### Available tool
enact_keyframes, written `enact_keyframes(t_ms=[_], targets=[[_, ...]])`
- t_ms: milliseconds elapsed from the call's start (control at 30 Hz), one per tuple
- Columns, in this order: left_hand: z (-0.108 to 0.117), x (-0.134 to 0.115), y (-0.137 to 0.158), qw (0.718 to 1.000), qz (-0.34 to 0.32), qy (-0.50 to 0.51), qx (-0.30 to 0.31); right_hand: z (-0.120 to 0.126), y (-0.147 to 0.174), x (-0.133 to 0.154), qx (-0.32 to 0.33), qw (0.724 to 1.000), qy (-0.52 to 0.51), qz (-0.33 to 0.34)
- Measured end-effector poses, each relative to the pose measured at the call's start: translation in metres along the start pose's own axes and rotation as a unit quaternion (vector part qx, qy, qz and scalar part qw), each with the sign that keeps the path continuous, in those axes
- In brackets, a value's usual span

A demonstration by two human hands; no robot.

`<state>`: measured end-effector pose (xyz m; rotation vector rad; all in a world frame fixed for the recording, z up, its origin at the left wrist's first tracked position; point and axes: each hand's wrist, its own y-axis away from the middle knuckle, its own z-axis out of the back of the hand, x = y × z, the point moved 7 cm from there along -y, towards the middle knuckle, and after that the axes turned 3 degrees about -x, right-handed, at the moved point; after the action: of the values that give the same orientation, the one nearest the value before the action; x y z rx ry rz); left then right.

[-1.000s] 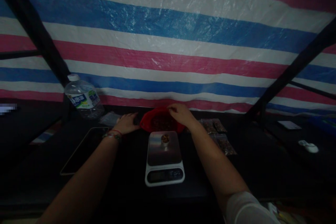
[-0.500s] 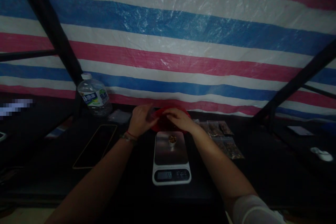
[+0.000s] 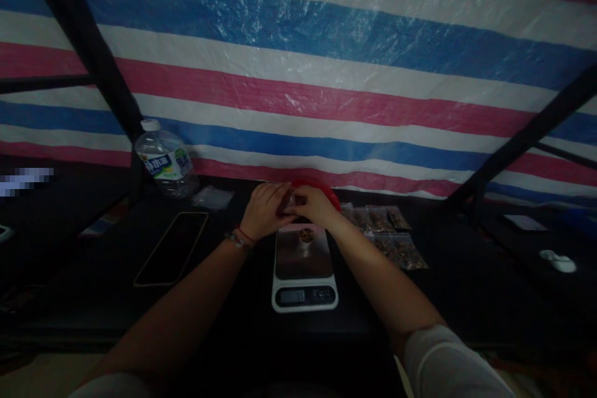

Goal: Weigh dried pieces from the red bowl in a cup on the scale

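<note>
My left hand and my right hand meet just behind the kitchen scale, in front of the red bowl. Between their closed fingers is a small clear plastic bag, partly hidden by them; its contents cannot be made out. On the scale's metal plate stands a small white cup filled with brown pieces. The scale's display is lit. My left wrist wears a red cord and a beaded bracelet.
Several filled zip bags lie right of my right forearm. To the left are a phone, a stack of clear bags and a large plastic bottle. A white object lies far right. Striped sheeting hangs behind the table.
My left hand has moved right and my right hand's fingers have closed in to meet it at the small plastic bag. The view has tilted slightly downward; the cup stays on the scale.
</note>
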<state>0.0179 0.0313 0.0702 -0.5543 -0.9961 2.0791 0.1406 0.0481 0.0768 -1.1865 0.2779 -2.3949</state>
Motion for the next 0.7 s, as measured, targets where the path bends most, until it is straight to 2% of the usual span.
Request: enact_keyframes(t_ms=[100, 233, 533, 600, 700], targets=[[-0.002, 0.002, 0.0, 1.0, 0.01, -0.002, 0.011, -0.001, 0.0, 0.002, 0.018, 0.999, 0.037, 0.028], [-0.007, 0.0, 0.0, 0.999, 0.011, 0.021, 0.041, -0.001, 0.002, 0.005, 0.025, 0.997, 0.07, 0.034], [-0.013, 0.001, 0.004, 0.997, 0.041, 0.043, 0.049, -0.009, 0.001, 0.008, 0.072, 0.995, 0.047, 0.049], [-0.014, 0.003, 0.005, 0.997, 0.047, 0.049, 0.046, -0.006, -0.002, 0.007, 0.064, 0.995, 0.057, 0.058], [-0.015, 0.008, 0.007, 0.995, 0.062, 0.065, 0.032, 0.015, -0.002, 0.01, 0.008, 0.996, 0.05, 0.08]])
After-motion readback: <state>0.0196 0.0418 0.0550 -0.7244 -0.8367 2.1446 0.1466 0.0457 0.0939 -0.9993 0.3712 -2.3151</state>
